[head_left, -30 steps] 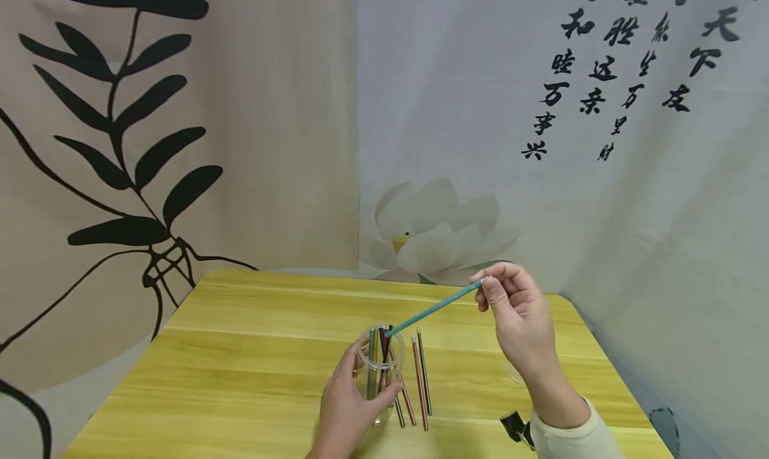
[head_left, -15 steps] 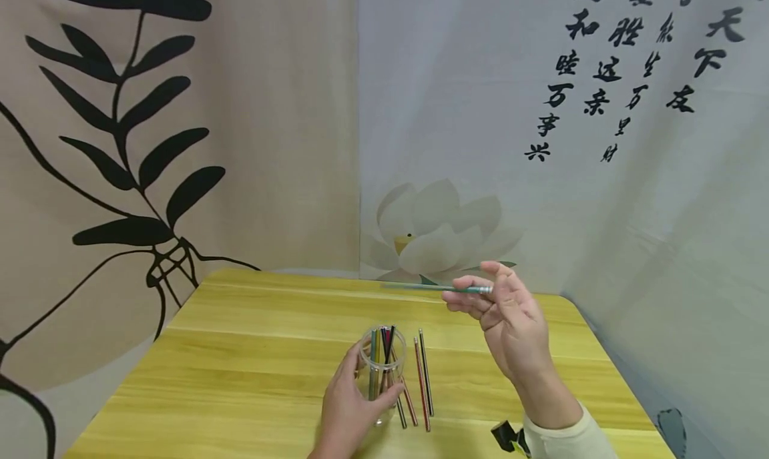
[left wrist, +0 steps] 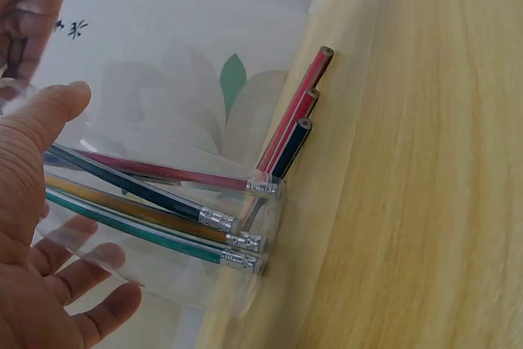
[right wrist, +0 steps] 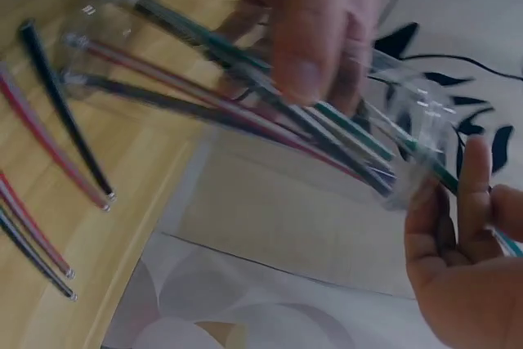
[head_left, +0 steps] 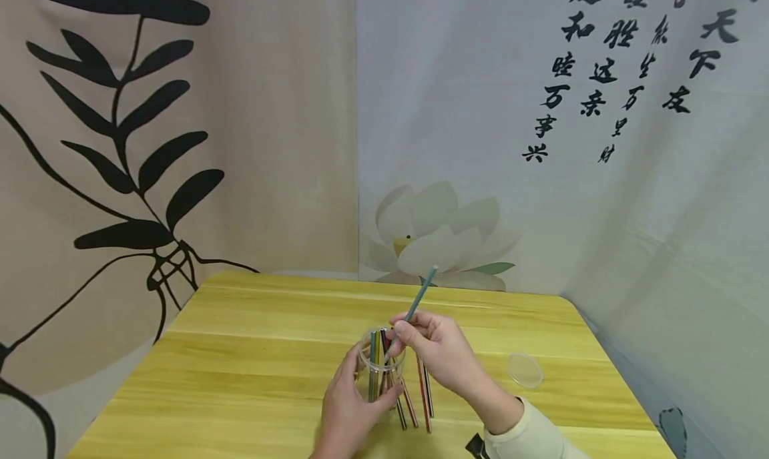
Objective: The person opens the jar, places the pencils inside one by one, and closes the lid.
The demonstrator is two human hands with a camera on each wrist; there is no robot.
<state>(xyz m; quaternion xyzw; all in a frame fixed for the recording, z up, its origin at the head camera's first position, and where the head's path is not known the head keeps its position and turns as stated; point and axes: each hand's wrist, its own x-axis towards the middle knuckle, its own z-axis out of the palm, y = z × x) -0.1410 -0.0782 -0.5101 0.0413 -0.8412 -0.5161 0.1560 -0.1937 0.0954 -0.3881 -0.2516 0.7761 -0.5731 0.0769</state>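
My left hand (head_left: 351, 402) grips a clear jar (left wrist: 176, 288) standing on the table, with the thumb on its near side. Inside the jar lean green, yellow, black and red pencils, their silver eraser ends down at the base in the left wrist view. My right hand (head_left: 446, 353) pinches a teal pencil (head_left: 422, 293) between thumb and fingers just over the jar's mouth. That pencil slants, its upper end to the right and its lower end at the jar's rim (head_left: 382, 367). Beside the jar, a red pencil (head_left: 424, 395) and a dark pencil (right wrist: 65, 108) lie on the table.
A clear round disc (head_left: 525, 370) lies on the wooden table (head_left: 240, 359) to the right. At the front, a black object (head_left: 476, 446) shows partly beside the right sleeve (head_left: 529, 432). Printed cloth (head_left: 288, 145) hangs behind the table.
My right hand has come down and left to the jar's mouth. The teal pencil has swung from level to a steep slant. The clear disc now shows fully; my left hand stays on the jar.
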